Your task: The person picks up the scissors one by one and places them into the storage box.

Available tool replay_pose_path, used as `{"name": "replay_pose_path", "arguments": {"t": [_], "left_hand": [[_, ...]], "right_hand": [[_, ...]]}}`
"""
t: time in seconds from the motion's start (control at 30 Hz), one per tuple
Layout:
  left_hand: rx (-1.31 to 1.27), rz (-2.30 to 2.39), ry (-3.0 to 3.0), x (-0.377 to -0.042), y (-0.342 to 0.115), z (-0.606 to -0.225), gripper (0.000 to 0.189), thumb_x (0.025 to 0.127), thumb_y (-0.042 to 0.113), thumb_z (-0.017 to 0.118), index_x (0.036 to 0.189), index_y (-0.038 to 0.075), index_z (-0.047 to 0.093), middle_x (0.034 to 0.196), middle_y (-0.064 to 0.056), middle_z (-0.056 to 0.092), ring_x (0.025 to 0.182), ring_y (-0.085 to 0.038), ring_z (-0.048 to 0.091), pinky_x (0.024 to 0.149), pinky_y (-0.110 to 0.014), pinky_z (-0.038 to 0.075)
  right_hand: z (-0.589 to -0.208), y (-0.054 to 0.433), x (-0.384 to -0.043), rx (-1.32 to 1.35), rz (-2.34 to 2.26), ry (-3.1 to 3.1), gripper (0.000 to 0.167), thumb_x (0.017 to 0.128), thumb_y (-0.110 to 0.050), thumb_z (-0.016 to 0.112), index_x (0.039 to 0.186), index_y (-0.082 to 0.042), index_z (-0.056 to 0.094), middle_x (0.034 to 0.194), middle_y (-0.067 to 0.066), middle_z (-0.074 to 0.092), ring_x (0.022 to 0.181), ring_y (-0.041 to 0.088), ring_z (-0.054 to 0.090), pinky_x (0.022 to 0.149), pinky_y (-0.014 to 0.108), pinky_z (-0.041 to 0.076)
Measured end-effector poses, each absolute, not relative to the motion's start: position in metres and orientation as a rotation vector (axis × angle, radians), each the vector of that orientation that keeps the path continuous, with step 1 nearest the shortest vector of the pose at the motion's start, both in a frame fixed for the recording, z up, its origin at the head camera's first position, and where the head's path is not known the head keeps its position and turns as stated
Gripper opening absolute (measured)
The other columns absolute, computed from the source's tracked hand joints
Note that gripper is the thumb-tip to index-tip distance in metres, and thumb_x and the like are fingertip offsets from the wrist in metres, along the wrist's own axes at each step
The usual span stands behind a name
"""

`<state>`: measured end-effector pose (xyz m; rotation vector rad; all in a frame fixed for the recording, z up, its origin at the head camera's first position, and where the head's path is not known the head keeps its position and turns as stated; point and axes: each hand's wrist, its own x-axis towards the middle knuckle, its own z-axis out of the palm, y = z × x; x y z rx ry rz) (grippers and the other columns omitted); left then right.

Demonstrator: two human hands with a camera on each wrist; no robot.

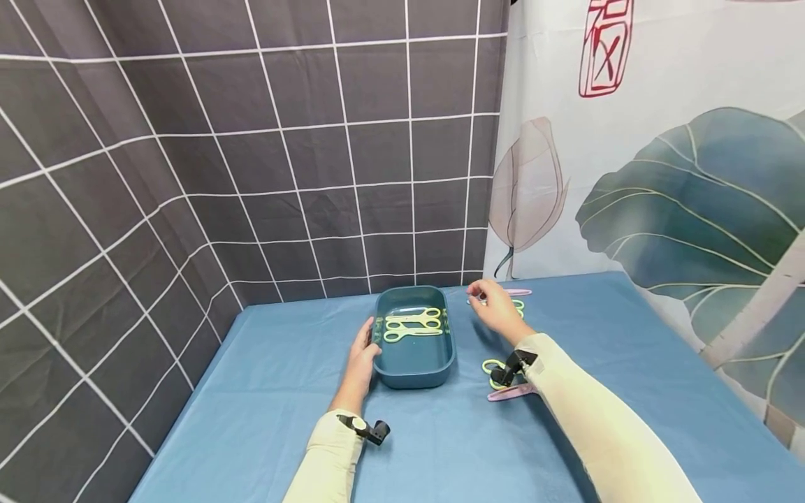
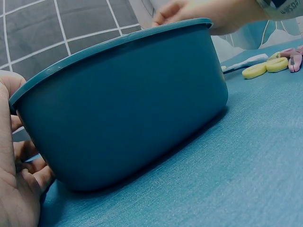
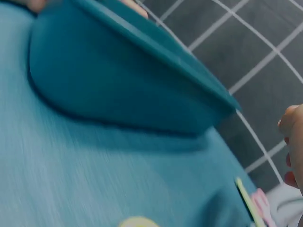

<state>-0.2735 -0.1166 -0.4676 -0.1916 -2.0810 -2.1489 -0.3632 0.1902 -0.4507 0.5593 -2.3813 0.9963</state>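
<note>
Gripping the left wall of the blue bin (image 1: 416, 362) on the cloth-covered counter (image 1: 251, 419), the left hand (image 1: 361, 360) I monitor remotely has its fingers against the outside and its thumb at the rim. Inside, I count three green scissors (image 1: 411, 331) lying side by side. I record the right hand (image 1: 498, 310) raised right of the bin, fingers loosely bent with nothing visibly held, near the far pink scissors (image 1: 519, 293), while the near pink scissors (image 1: 511, 392) lie by the right wrist
</note>
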Motion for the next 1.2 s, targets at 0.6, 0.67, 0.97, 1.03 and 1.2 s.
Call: {"name": "replay_pose_path", "arguments": {"t": [0.6,0.67,0.97,1.03,1.2], "left_hand": [[-0.148,-2.150,-2.057,-0.297,-0.119,-0.499,0.079,0.076,-0.010,0.043,0.155,-0.003,0.034,0.158,-0.027,0.033,0.148,-0.039,0.027,0.120,-0.053,0.022],[-0.152,-2.152,-2.059,-0.299,-0.119,-0.501,0.079,0.077,-0.009,0.043,0.155,-0.002,0.034,0.158,-0.026,0.034,0.148,-0.038,0.028,0.119,-0.052,0.023],[-0.165,-2.156,-2.051,-0.296,-0.119,-0.500,0.079,0.077,-0.009,0.042,0.155,-0.002,0.033,0.159,-0.026,0.033,0.149,-0.038,0.027,0.120,-0.052,0.021],[-0.164,-2.154,-2.052,-0.296,-0.119,-0.500,0.079,0.077,-0.009,0.043,0.155,-0.002,0.033,0.159,-0.026,0.033,0.149,-0.038,0.027,0.120,-0.052,0.021],[-0.156,-2.139,-2.066,-0.297,-0.119,-0.500,0.079,0.077,-0.008,0.043,0.155,-0.001,0.034,0.158,-0.025,0.034,0.149,-0.037,0.028,0.120,-0.052,0.023]], "right_hand": [[-0.489,0.276,-0.368,0.202,0.832,-2.734,0.036,0.094,-0.004,0.055,0.128,0.008,0.060,0.128,0.034,0.057,0.122,0.051,0.051,0.102,0.064,0.040],[-0.489,0.279,-0.366,0.189,0.865,-2.737,0.040,0.096,-0.007,0.055,0.132,0.008,0.058,0.130,0.034,0.056,0.123,0.052,0.050,0.103,0.065,0.039],[-0.496,0.284,-0.376,0.265,0.852,-2.801,0.055,0.093,-0.022,0.064,0.140,0.005,0.053,0.140,0.033,0.051,0.131,0.052,0.044,0.108,0.065,0.034],[-0.495,0.283,-0.378,0.276,0.844,-2.829,0.055,0.093,-0.022,0.066,0.139,0.006,0.053,0.141,0.032,0.051,0.132,0.052,0.044,0.109,0.065,0.033],[-0.487,0.279,-0.380,0.315,0.754,-2.865,0.048,0.092,-0.018,0.066,0.132,0.007,0.059,0.133,0.033,0.057,0.126,0.053,0.049,0.105,0.065,0.038]]}}
